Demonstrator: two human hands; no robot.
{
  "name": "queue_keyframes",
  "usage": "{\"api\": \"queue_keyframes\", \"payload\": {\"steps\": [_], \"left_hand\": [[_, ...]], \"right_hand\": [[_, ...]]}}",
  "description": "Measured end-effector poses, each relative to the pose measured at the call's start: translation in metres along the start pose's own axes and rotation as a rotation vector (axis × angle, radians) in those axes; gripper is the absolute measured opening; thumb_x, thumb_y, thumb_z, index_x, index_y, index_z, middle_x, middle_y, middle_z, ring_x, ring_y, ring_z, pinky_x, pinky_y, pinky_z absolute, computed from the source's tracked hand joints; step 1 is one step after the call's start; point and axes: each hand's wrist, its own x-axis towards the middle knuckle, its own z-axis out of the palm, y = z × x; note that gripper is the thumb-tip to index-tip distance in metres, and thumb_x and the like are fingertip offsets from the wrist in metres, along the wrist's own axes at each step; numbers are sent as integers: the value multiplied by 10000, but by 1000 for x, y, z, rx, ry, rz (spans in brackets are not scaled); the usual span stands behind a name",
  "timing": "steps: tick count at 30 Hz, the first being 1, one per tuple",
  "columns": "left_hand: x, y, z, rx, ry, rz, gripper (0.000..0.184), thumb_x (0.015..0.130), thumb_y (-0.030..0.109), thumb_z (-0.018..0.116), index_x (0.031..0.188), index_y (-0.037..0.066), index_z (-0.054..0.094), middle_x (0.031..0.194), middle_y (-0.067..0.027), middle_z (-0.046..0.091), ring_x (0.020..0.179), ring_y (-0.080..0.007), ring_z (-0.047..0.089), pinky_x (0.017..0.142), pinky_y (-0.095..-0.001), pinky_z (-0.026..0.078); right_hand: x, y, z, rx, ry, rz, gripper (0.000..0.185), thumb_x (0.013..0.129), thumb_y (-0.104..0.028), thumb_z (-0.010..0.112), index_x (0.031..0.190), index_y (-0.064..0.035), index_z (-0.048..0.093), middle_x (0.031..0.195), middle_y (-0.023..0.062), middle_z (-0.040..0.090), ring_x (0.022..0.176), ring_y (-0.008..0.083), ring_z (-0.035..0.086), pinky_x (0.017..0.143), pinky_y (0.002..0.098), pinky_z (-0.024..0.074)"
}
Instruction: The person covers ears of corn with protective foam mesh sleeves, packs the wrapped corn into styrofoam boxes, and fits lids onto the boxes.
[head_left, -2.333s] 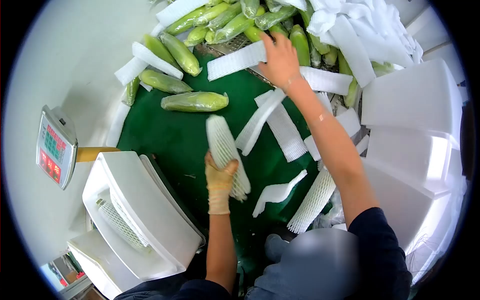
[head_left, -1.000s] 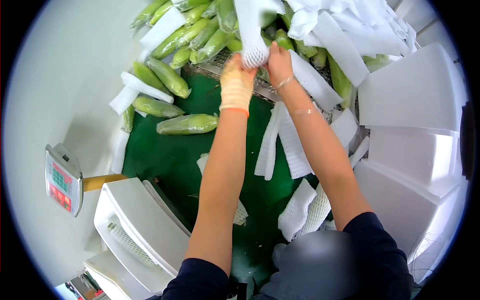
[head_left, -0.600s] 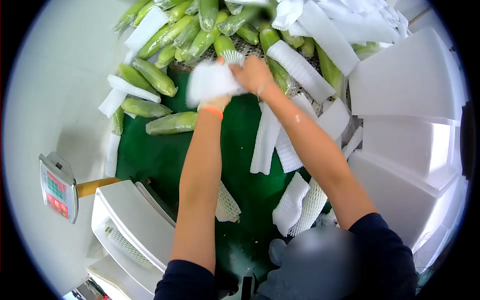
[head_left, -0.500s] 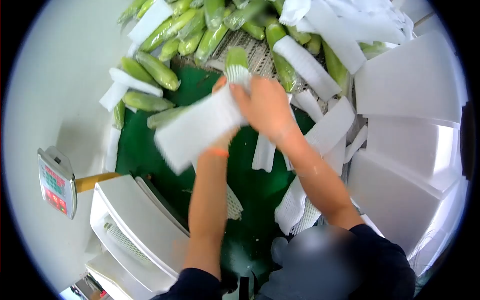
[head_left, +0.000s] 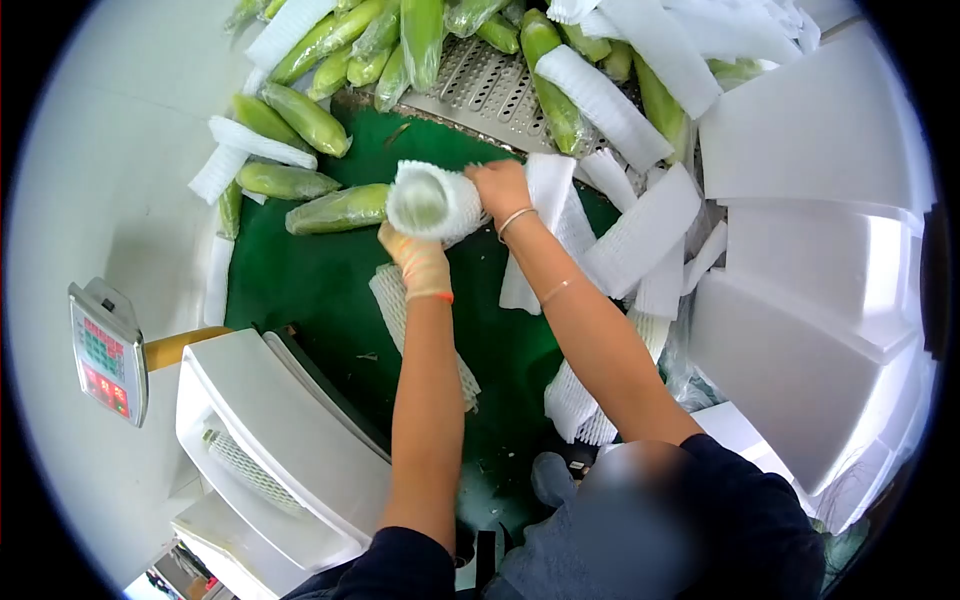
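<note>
My left hand (head_left: 418, 265), in a pale glove with an orange cuff, is closed around the lower side of a white foam net sleeve (head_left: 462, 212). The sleeve's round end faces me, and something pale green shows inside it. My right hand (head_left: 503, 190), bare with a bracelet, has its fingers curled at the sleeve's upper right edge; the fingertips are partly hidden. Just left of the sleeve, a long green vegetable (head_left: 338, 210) in clear film lies on the green surface (head_left: 310, 285). A flattened foam sleeve (head_left: 393, 300) lies partly under my left forearm.
Film-wrapped green vegetables (head_left: 310, 120) pile up at the back, around a perforated metal plate (head_left: 480, 85). Loose foam sleeves (head_left: 645, 230) lie to the right, beside stacked white foam boxes (head_left: 810, 130). At left stand a scale display (head_left: 108, 355) and a white box (head_left: 290, 430).
The sleeve has turned from lying slantwise to showing its round end to me. The green tip that stuck out at its top no longer shows. My right hand has shifted slightly to its side.
</note>
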Motion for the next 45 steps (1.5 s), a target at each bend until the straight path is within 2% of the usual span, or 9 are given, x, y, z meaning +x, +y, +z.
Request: {"api": "queue_keyframes", "payload": {"steps": [6, 9, 12, 20, 28, 33, 35, 41, 45], "left_hand": [[-50, 54, 42, 647, -448, 517, 395, 979, 262, 445, 1238, -35, 476, 1154, -83, 577, 1060, -192, 530, 954, -303, 395], [-69, 75, 26, 504, -596, -132, 546, 764, 184, 718, 1194, -55, 481, 1100, -92, 584, 930, -146, 565, 853, -276, 451], [-100, 49, 12, 588, -310, -68, 655, 699, 189, 775, 1217, -64, 464, 1071, -108, 585, 902, -181, 572, 816, -291, 477], [-183, -15, -3, 1366, 55, -23, 776, 699, 401, 745, 1283, -2, 431, 1169, -199, 589, 1043, -383, 581, 895, -395, 469], [-117, 79, 37, 657, -171, 456, 198, 921, 50, 538, 1084, -49, 592, 1095, -98, 632, 988, -158, 592, 867, -262, 458], [-70, 82, 85, 224, -628, 92, 265, 873, 52, 583, 1124, -33, 567, 1217, -60, 551, 1107, -153, 512, 967, -264, 384], [-35, 68, 85, 25, -622, 105, 297, 847, 105, 633, 1108, -12, 551, 1167, -36, 562, 1049, -141, 526, 933, -270, 402], [34, 66, 98, -101, -115, 86, 262, 851, 127, 577, 1073, -4, 526, 910, -105, 603, 884, -208, 575, 749, -339, 467], [72, 30, 83, 1728, -109, 693, 300, 884, 250, 487, 1033, 14, 597, 1041, -150, 634, 980, -333, 578, 877, -397, 433]], "right_hand": [[-37, 33, -10, -124, -271, 148, 406, 841, -294, 470, 875, 78, 629, 928, 324, 607, 901, 480, 579, 812, 461, 472], [-89, -27, -52, -633, -187, -278, 299, 806, -244, 529, 852, 36, 625, 905, 266, 608, 881, 432, 586, 782, 478, 475], [-66, -44, -83, -982, 470, -732, 399, 712, -163, 712, 1050, -49, 532, 981, 171, 542, 821, 351, 562, 698, 424, 475], [-60, -31, -127, -926, 157, -576, 274, 720, -78, 707, 964, -81, 581, 977, 126, 558, 913, 320, 569, 743, 386, 476], [-107, -99, -142, -826, 219, -1022, 154, 761, -12, 668, 887, -54, 591, 931, 66, 555, 835, 226, 537, 727, 313, 461], [-52, -99, -65, 332, -389, -317, 151, 883, -138, 613, 982, -44, 550, 866, -21, 545, 781, 78, 499, 704, 220, 420], [-4, -61, -26, -157, 31, -1198, 174, 822, -125, 635, 949, -39, 553, 824, 45, 597, 749, 172, 555, 721, 308, 462], [41, -28, 0, 1191, -196, 241, 269, 896, -188, 592, 1047, 29, 539, 953, 110, 633, 846, 252, 631, 703, 386, 512], [47, 18, 23, 401, -53, -17, 505, 842, -337, 668, 1075, 104, 586, 958, 148, 640, 785, 185, 592, 668, 317, 476]]}}
